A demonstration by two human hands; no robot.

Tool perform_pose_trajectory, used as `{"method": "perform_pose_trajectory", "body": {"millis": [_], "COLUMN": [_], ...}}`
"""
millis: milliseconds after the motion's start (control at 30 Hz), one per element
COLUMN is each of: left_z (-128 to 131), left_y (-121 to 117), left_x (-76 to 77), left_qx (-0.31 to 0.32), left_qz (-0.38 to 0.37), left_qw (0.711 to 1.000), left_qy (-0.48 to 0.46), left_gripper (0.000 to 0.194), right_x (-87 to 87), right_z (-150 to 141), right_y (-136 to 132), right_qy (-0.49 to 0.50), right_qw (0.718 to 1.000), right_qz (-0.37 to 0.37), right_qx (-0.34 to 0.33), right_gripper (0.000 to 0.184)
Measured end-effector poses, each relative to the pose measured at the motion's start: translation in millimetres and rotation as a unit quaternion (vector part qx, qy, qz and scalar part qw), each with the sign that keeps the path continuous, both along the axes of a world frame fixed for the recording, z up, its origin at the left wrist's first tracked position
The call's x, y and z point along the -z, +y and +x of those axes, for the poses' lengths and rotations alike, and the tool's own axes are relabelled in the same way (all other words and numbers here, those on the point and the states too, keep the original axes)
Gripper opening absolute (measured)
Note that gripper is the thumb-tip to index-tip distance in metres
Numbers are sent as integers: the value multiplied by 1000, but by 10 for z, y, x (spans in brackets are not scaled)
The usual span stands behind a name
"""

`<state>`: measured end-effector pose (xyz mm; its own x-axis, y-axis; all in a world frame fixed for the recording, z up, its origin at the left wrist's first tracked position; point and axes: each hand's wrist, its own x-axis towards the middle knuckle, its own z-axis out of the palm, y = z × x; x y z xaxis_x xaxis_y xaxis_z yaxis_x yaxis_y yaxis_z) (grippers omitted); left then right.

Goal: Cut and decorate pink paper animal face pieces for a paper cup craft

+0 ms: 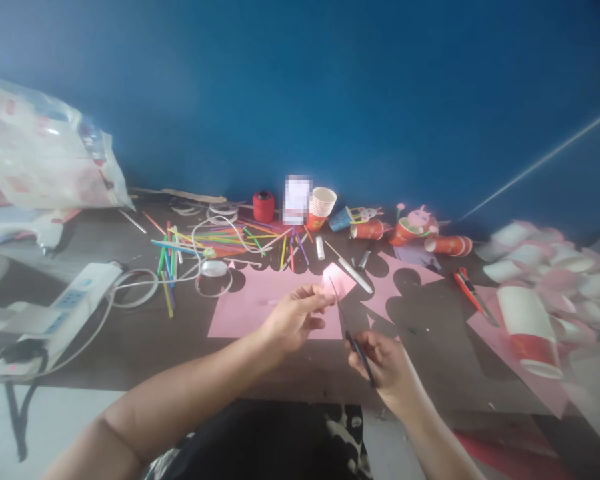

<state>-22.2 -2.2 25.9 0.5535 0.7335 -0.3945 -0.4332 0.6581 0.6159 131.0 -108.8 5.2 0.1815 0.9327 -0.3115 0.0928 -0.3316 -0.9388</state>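
Between the fingertips of my left hand (296,319) is a small pink paper piece (341,280), raised above the table. My right hand (383,367) is closed round the dark handles of a pair of scissors (360,357). Their thin blades point up and away from me, right at the paper's lower left edge. Whether the blades are apart is too fine to make out. Below my left hand lies a large pink paper sheet (245,307) with round bites along its far edge. Cut pink paper scraps (380,293) lie to its right.
A white power strip (75,300) and cables are at the left, near colourful sticks (220,240). Stacked paper cups (323,203) and decorated cups stand by the blue wall. At right are an orange utility knife (473,293), a paper cup (530,327) and several piled white-and-pink pieces (555,260).
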Motion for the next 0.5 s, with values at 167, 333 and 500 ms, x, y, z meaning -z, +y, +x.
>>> {"method": "perform_pose_trajectory", "body": {"millis": [167,333,500], "left_z": [-6,-13,-12], "left_y": [-17,-33,-41], "left_x": [-40,-81,-97], "left_qx": [2,4,7], "left_qz": [-3,-1,1], "left_qw": [1000,1000,1000], "left_qy": [-3,-6,-13], "left_gripper": [25,25,23], "right_x": [-86,-98,-71], "right_z": [-62,-83,-69], "right_y": [3,-21,-42], "right_qy": [23,35,28], "right_qw": [999,999,999], "right_qz": [9,19,20], "right_qx": [27,26,24], "right_gripper": [24,20,18]}}
